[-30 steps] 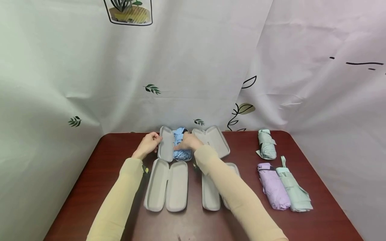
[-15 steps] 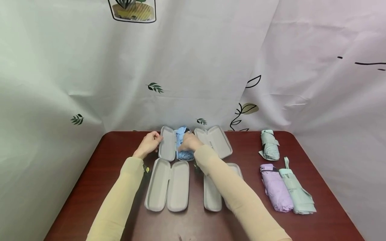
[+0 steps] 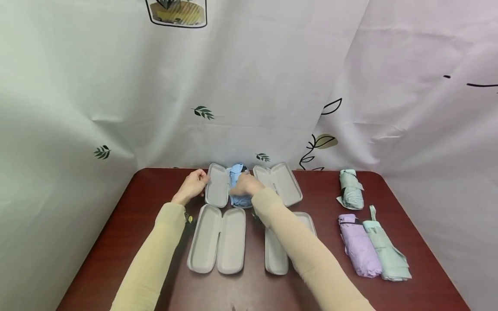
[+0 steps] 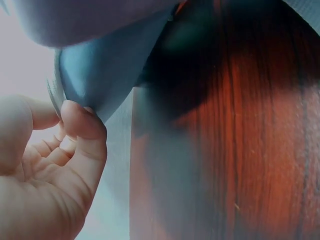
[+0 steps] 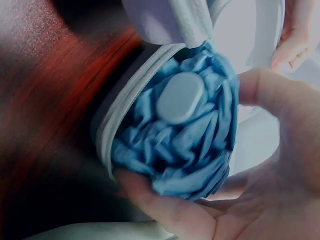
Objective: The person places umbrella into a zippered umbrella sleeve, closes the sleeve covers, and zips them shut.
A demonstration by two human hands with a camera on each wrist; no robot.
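A folded blue umbrella (image 3: 235, 172) lies in one half of an open light-grey case (image 3: 217, 186) at the back of the table. My right hand (image 3: 247, 185) holds the umbrella from above. In the right wrist view, its thumb and fingers curl round the gathered blue cloth (image 5: 195, 140), near a pale oval end cap (image 5: 180, 98), with the zipper edge (image 5: 132, 95) of the case beside it. My left hand (image 3: 192, 185) pinches the outer edge of the case's other half between thumb and finger, seen close in the left wrist view, where the grey shell (image 4: 100, 75) shows.
More grey cases lie open: one in front (image 3: 232, 242), one at back right (image 3: 285, 183), and one (image 3: 276, 255) partly under my right sleeve. On the table's right are a green umbrella (image 3: 352, 192), a purple umbrella (image 3: 359, 248) and another green umbrella (image 3: 387, 250). A printed curtain (image 3: 249, 86) hangs behind.
The head view has shifted a little, so the things on the table appear slightly farther right. Both hands keep their holds on the case and the blue umbrella.
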